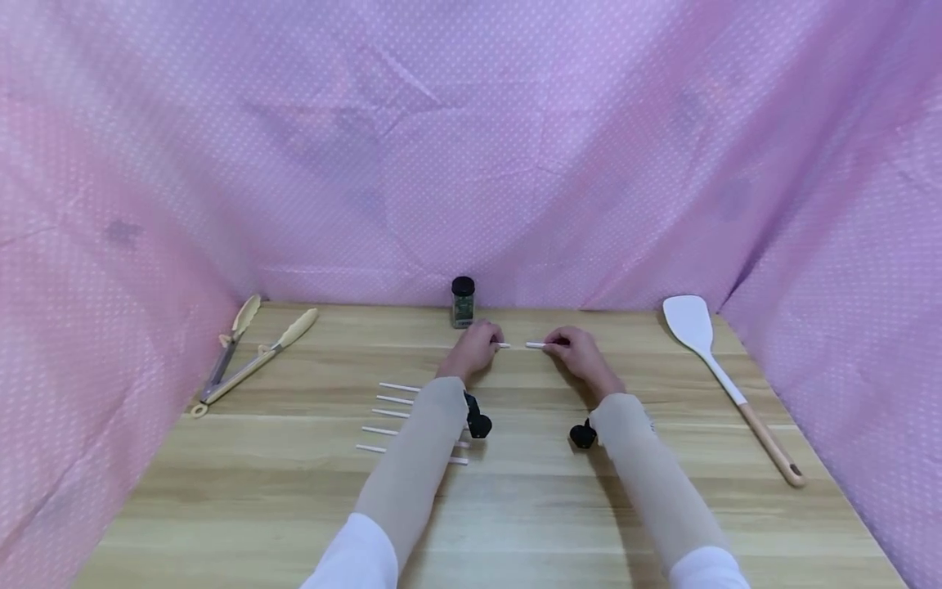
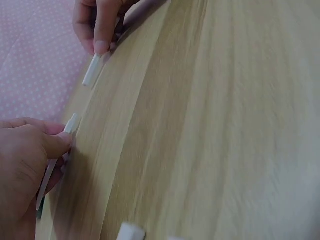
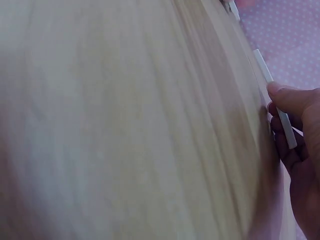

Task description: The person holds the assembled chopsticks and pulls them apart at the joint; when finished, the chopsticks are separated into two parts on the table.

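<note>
Both hands (image 1: 526, 350) each pinching a white stick (image 1: 536, 345), spice jar (image 1: 463, 302) just behind, tongs (image 1: 250, 353) and spatula (image 1: 724, 380) at the sides.

Head view: looking forward and down from above the near edge of the wooden table (image 1: 515, 507), taking in its whole top, both forearms and the pink dotted cloth (image 1: 471, 147) closing in the back and sides.

Left wrist view: sitting very near the left hand (image 2: 25, 170), just above the tabletop, looking across the boards toward the right hand (image 2: 97, 22), with pink cloth showing at the left.

Right wrist view: sitting equally near the right hand (image 3: 297, 150), skimming the blurred tabletop, cloth showing at the upper right.

Shared: all three are showing the white sticks (image 1: 536, 345) pinched between the two hands, the wood grain and the cloth.
</note>
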A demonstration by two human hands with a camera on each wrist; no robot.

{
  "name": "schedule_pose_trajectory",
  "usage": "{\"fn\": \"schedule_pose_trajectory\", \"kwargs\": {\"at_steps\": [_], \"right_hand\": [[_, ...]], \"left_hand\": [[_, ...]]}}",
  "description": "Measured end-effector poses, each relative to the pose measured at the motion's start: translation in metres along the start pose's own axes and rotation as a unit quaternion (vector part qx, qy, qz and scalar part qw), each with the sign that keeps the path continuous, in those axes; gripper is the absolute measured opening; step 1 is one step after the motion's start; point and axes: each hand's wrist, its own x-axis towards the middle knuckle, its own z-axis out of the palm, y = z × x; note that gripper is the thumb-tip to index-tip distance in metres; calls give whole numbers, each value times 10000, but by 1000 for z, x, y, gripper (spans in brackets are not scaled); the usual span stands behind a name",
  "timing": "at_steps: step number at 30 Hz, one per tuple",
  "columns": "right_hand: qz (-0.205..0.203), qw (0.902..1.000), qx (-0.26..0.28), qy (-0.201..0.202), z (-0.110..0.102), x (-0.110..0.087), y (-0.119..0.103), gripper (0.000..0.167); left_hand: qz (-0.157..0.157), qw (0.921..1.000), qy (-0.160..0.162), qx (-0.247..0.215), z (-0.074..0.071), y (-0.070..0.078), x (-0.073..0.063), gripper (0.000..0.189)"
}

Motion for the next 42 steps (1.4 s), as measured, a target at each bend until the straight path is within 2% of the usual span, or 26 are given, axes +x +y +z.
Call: {"fn": "schedule_pose_trajectory", "kwargs": {"at_steps": [7, 16, 23, 29, 36, 42], "right_hand": [[14, 9999, -7, 103, 2, 3, 0, 11], [149, 9998, -143, 75, -1, 1, 4, 11], [121, 9998, -112, 113, 1, 1, 4, 12], [45, 9998, -181, 115, -2, -1, 7, 12], [153, 9996, -223, 69, -5, -4, 10, 13], [179, 9996, -222, 60, -6, -3, 12, 13]], "left_hand": [[-164, 9997, 115, -148, 6, 3, 5, 10], [-18, 9974, 430, -584, 15, 3, 6, 8], [13, 9955, 602, -735, 22, 4, 6, 8], [-86, 9949, 572, -822, 25, 2, 7, 8], [13, 9954, 664, -693, 27, 0, 8, 7], [-122, 9961, 544, -680, 27, 1, 9, 7]]}}
